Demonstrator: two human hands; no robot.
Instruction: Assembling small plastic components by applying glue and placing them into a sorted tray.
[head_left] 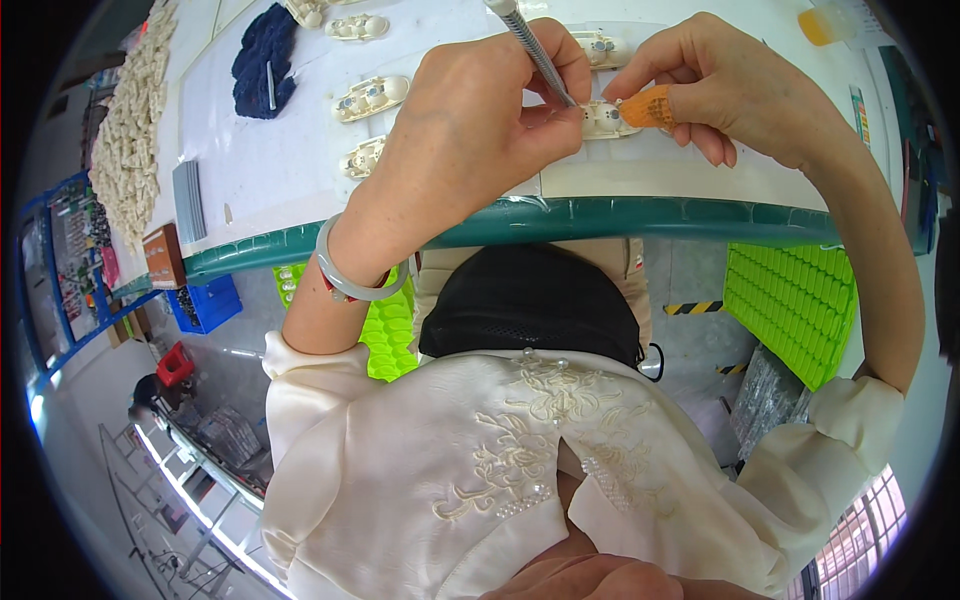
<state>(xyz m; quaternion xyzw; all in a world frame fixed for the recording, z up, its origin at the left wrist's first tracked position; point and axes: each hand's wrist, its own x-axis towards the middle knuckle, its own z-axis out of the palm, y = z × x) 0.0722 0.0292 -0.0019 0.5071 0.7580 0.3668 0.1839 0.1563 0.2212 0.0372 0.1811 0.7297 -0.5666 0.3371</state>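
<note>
My left hand (455, 125), closed, grips a slim silver pen-like tool (527, 42) with a ridged shaft. The tool's lower end meets a small cream plastic part (603, 120) with little dark round spots. At that part's right end my right hand (725, 95) pinches it between index finger and thumb; an orange cover (648, 108) wraps the thumb. Just beyond lies a similar part (600, 48). More such parts, one (371, 98) above another (362, 158), rest left of my left wrist, with a further one (357, 27) at the far side.
A dark blue cloth (262, 60) carries a thin metal piece (271, 88). Many cream parts form a long heap (130, 130) at far left, near a grey ribbed block (188, 200). The table has a green edge (680, 215). Bright green trays (795, 305) stand below right.
</note>
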